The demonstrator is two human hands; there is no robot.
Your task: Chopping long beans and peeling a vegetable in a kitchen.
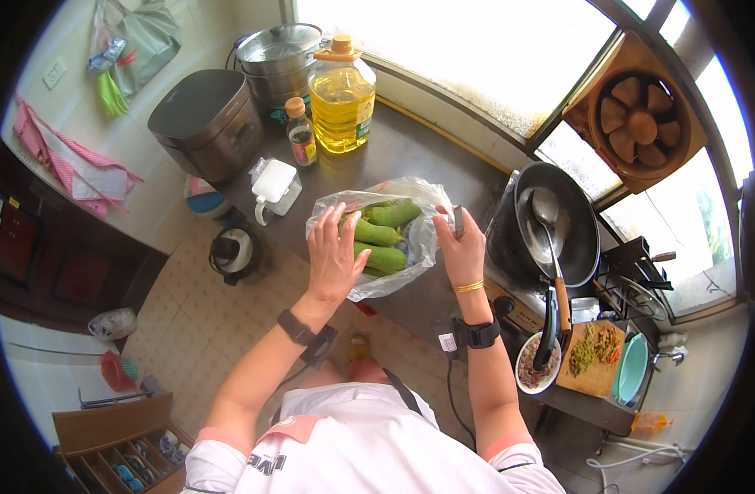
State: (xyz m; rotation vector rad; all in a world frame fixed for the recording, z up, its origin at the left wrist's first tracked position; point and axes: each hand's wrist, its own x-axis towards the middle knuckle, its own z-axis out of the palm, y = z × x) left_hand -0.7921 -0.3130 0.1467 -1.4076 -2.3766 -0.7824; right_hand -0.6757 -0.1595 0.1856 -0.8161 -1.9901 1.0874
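A clear plastic bag [422,262] lies opened on the dark counter before me, with several long green gourds or squashes [380,256] inside. My left hand [335,253] rests over the bag's left rim, fingers spread, near the gourds; whether it presses on them I cannot tell. At the bag's right rim, my right hand [461,244] is closed on a small object with a dark, flat end [458,221], perhaps a peeler or knife, and touches the plastic. The rest of that object is hidden by the fingers.
Behind the bag stand an oil jug [342,99], a sauce bottle [301,139], a white-lidded container [275,185] and a rice cooker [207,123]. At right are a wok [575,228] with a ladle, a bowl of chopped food [529,370] and a cutting board [584,380].
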